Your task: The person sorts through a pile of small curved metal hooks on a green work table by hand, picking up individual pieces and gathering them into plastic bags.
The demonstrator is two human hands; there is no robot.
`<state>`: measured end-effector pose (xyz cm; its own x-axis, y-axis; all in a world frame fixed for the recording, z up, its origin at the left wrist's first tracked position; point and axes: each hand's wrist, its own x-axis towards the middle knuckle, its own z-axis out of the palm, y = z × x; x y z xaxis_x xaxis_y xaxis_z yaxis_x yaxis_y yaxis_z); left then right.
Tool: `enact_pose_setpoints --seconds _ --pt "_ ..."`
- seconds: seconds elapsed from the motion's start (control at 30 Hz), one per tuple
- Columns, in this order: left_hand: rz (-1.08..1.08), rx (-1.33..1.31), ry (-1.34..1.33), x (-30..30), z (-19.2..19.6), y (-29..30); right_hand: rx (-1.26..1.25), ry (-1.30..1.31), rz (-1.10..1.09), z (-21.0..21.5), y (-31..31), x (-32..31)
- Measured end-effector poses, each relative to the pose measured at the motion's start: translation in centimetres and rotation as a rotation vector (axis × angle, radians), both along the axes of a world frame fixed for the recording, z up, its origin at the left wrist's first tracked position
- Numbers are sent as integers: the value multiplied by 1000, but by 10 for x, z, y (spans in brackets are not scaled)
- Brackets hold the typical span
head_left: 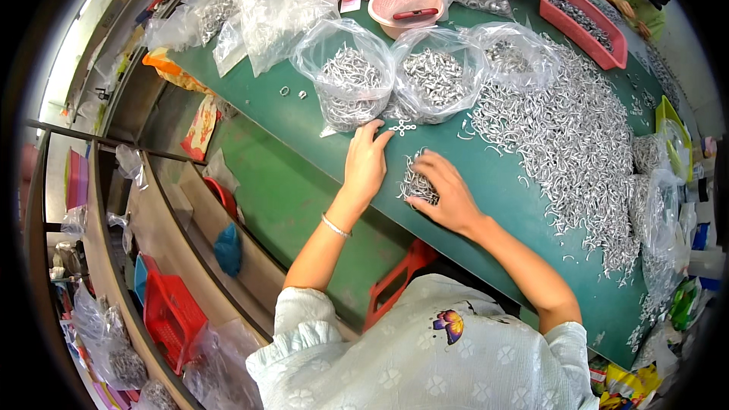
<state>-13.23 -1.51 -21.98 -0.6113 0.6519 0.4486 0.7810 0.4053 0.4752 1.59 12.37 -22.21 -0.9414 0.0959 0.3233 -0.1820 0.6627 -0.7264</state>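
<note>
My left hand (367, 161) rests at the table's near edge, fingers stretched forward and a little apart. Its fingertips are beside a clear bag (351, 99) full of curved silver metal pieces. Just right of them lies a small cross-shaped group of silver pieces (402, 127). My right hand (449, 196) curves over a small heap of hook-like silver pieces (414, 184), thumb and fingers spread around it. The fingers hide part of that heap, and their tips are slightly blurred. Nothing shows gripped in either hand.
Two more open bags (437, 80) (505, 57) of silver pieces stand behind. A wide heap (566, 144) covers the right of the green table (304, 133). A pink basket (395, 1) holds a red phone. Farther off are a pink tray (581, 23) and another person (634, 0). Shelves (171, 216) stand left.
</note>
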Motion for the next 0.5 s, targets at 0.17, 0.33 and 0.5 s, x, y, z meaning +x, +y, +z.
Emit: enact_pose_setpoints --seconds 0.17,0.33,0.5 --pt "185 426 -331 85 0 -6 94 -4 -21 -4 12 -25" --pt "498 528 -282 136 -24 2 -46 -96 98 1 4 -3" --pt "641 805 -472 153 -39 23 -79 -29 -36 -2 -9 -10"
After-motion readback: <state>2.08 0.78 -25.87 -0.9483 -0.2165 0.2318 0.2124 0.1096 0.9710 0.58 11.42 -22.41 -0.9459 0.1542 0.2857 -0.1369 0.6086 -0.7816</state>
